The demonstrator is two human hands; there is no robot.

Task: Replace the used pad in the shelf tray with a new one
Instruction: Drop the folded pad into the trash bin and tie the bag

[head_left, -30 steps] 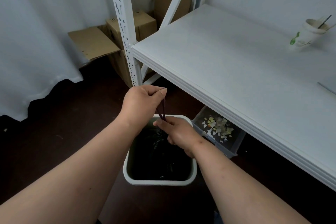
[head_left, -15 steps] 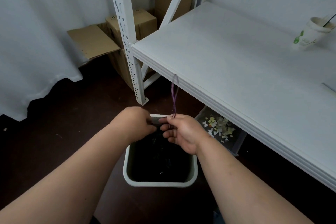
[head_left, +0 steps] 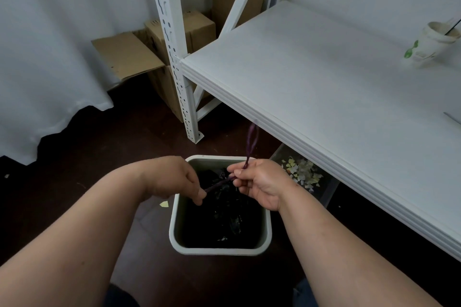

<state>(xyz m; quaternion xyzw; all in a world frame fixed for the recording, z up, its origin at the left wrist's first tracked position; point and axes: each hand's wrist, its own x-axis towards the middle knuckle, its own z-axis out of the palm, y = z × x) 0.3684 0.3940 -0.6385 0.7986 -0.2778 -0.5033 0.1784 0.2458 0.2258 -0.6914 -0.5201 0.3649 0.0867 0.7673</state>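
At the far left a white curtain [head_left: 50, 45] hangs to the dark floor [head_left: 87, 157], and beside it cardboard boxes [head_left: 154, 52] sit behind the white shelf upright [head_left: 172, 45].

Nearer, the left hand [head_left: 172, 179] reaches over the left rim of the waste bin [head_left: 219, 249], its grip pinched together on one end of a purple drawstring [head_left: 250, 142]. The right hand [head_left: 259, 182] is clamped on the same string over the bin's far edge, and a loop of it stands up from those fingers toward the shelf edge. Between the hands the string runs taut above the black bag [head_left: 222, 212] that lines the bin. A small yellow scrap [head_left: 164, 204] lies on the floor just left of the bin.

To the right, under the white shelf board [head_left: 324, 82], the clear shelf tray [head_left: 329, 194] sits on the floor, partly hidden by the board, scattered with pale paper bits [head_left: 301, 172]. Whether a pad lies beneath them cannot be told. On the shelf at the far right stands a paper cup [head_left: 434, 45] with something thin poking out, and the corner of a flat sheet [head_left: 452, 117] shows at the frame edge; it may be the fresh pad, though that is a guess.

Judging by this, the work is at the disposal stage: the hands look busy drawing the bag's string, while the tray is yet to be fitted with a new pad. The overhanging board crowds access to the tray, and the bin stands close in front of it.
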